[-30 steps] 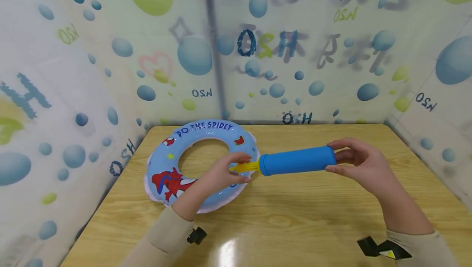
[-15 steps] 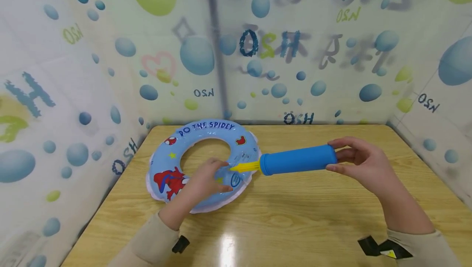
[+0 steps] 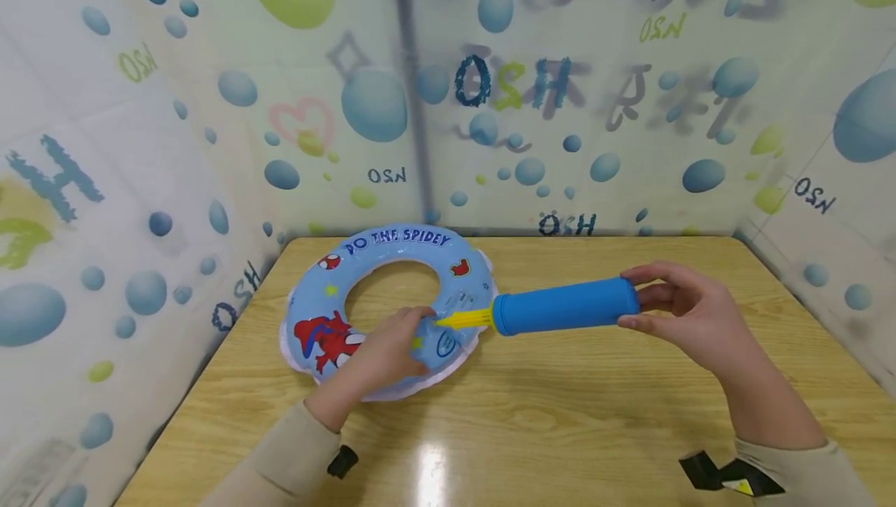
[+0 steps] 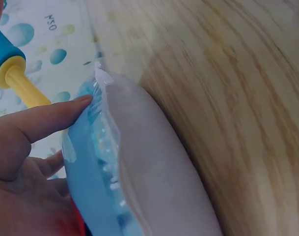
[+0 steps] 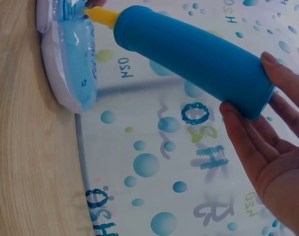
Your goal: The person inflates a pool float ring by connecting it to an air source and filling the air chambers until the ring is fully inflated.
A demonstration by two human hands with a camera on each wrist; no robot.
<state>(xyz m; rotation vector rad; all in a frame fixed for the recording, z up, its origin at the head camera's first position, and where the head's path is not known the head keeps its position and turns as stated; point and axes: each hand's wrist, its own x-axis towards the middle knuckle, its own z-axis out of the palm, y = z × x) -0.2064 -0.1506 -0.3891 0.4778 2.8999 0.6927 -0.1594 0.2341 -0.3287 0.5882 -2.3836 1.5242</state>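
Observation:
A blue hand pump (image 3: 565,305) with a yellow nozzle (image 3: 465,319) is held sideways above the table, its nozzle tip at the right part of a light-blue inflatable swim ring (image 3: 392,236). My right hand (image 3: 682,316) grips the pump's right end between thumb and fingertips, also plain in the right wrist view, where the pump (image 5: 193,56) slopes down toward the palm. My left hand (image 3: 381,355) holds the ring's near right section just beside the nozzle tip. The left wrist view shows a fingertip pressed on the ring's blue face (image 4: 85,162) close to the pale seam.
A wooden table (image 3: 560,429) bears the ring at its back left. Behind and along both sides hang pale sheets (image 3: 616,40) printed with blue and green bubbles and lettering. Dark straps (image 3: 731,476) show at both sleeves.
My left hand has let go of the yellow nozzle and moved left and down onto the swim ring. The ring has shifted slightly. The right hand and pump stay nearly still.

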